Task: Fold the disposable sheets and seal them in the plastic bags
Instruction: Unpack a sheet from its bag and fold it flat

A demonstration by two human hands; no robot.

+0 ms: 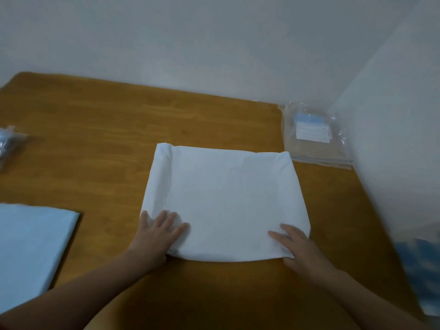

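Pressing on the two near corners of a folded white sheet (226, 198), a person's hands rest on it at the middle of the wooden tabletop (107, 139). The left hand (154, 232) lies flat on the near left corner, its fingers (164, 216) straight and spread, gripping nothing. The right hand (297, 248) covers the near right corner with its fingers laid straight on top. Its thumb sits at the near edge, and whether it goes under the fold cannot be told.

The sheet's near edge is a rounded fold that bows slightly toward the person. Its left and right edges are rolled inward as soft ridges, and its far edge runs roughly parallel to the back wall.

A stack of clear plastic bags (314, 139) lies in the far right corner, close to the side wall (392, 139) and just beyond the sheet's far right corner. A pale blue folded sheet (31, 246) lies at the near left, well apart from the white one, with a broad strip of bare wood between them. More bare wood runs behind the white sheet up to the back wall. A crumpled bit of clear plastic (8, 141) sits at the far left edge of the view. A blurred blue-and-white shape (421, 270) shows at the right.
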